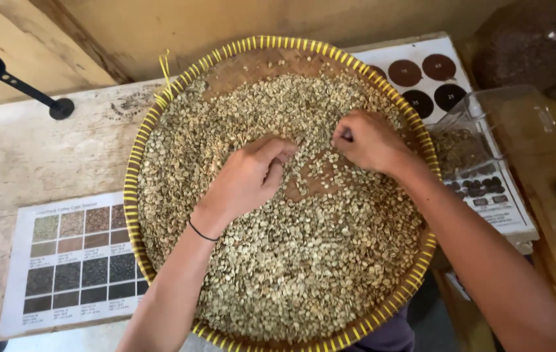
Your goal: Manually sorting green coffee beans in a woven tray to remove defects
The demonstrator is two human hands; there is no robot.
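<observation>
Pale green beans filled the woven tray. Left hand raked with loose fingers; right hand pinched one bean. Picking is best kept to thin, spread patches.

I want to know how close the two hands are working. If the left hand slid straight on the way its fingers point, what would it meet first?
Most likely the loose beans just ahead, then the right hand; height above the tray is unclear.

A pale, worn wooden counter stands against a tan plywood wall. Soft daylight falls evenly, and darker wood runs along the right.
</observation>
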